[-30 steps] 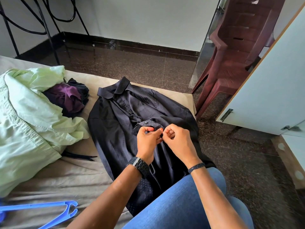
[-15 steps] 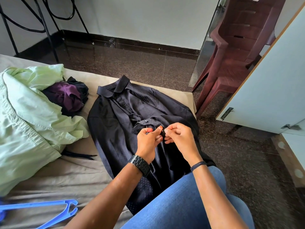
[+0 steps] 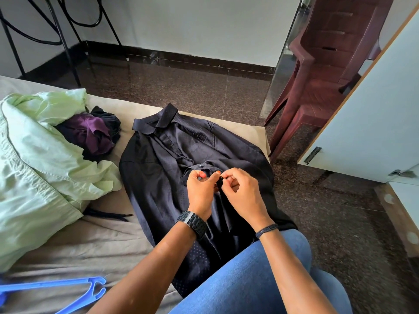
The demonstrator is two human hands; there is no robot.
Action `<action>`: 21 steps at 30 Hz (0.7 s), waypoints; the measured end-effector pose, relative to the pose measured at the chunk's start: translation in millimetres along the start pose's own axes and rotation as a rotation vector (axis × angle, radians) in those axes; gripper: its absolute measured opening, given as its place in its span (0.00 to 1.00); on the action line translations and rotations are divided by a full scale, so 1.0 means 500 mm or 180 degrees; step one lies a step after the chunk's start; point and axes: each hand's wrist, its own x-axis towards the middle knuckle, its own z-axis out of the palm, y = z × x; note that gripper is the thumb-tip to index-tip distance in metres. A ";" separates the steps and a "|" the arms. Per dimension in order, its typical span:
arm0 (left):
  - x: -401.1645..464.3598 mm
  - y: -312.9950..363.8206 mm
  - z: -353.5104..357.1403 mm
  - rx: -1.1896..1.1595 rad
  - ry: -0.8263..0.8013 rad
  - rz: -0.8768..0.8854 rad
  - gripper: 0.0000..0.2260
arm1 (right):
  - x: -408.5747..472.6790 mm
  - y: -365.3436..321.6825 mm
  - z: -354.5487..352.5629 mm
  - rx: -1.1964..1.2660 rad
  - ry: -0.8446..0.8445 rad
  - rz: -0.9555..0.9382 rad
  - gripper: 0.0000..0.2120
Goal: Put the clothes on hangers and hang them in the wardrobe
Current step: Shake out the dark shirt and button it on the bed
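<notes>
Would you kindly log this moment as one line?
both hands: left hand, right hand pinch dark navy dotted shirt placket | blue plastic hanger unused

Both forearms are seen bare, with no sleeves reaching into view. On the left wrist a black link-band watch point(image 3: 192, 223) with a chunky, segmented bracelet and a greyish metal piece at its side is worn, while the right wrist is circled by a thin dark cord bracelet point(image 3: 266, 230) made of a few strands. The legs are covered by blue denim jeans point(image 3: 244, 277), of which one thigh and knee are shown at the lower edge.
</notes>
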 end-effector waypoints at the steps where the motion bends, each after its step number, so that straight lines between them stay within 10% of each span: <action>1: 0.001 0.000 -0.001 0.0016 -0.0029 0.0040 0.16 | -0.001 0.000 -0.002 0.0164 -0.0020 0.0134 0.03; 10: 0.015 0.008 0.002 -0.0028 -0.0666 0.0238 0.09 | 0.055 0.006 -0.012 0.1849 -0.0069 0.1618 0.03; 21: 0.086 -0.034 0.001 0.0540 -0.1049 0.0021 0.13 | -0.030 0.126 -0.001 -0.0520 -0.0680 0.1057 0.15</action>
